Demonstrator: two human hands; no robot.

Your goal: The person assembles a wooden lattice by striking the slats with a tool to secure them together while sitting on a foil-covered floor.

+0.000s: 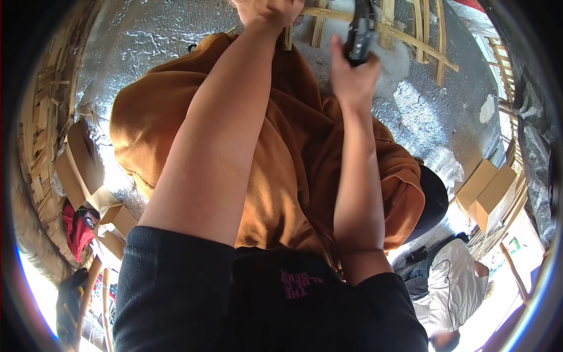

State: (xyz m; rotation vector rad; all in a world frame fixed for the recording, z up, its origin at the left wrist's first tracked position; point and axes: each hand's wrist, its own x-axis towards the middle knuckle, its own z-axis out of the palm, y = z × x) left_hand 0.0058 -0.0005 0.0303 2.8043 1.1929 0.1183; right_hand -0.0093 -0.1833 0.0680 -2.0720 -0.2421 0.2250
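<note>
My left hand point(267, 12) is at the top edge, closed around a pale wooden slat point(319, 23) of a lattice of strips. My right hand point(352, 76) is just to its right and a little lower, gripping a dark hand tool point(360, 32) whose head points at the same lattice; I cannot tell what kind of tool it is. Both bare forearms reach up from my black sleeves at the lower edge. Behind the arms, a person in an orange shirt point(152, 111) and dark cap point(437, 202) fills the middle.
Crinkled silver foil sheet point(146, 41) lies behind the slats. Open cardboard boxes sit at the left point(82, 170) and right point(487, 193). A red cloth point(76, 232) is at lower left. Another person in a white shirt point(457, 287) crouches at lower right. Woven bamboo point(41, 117) lines the left rim.
</note>
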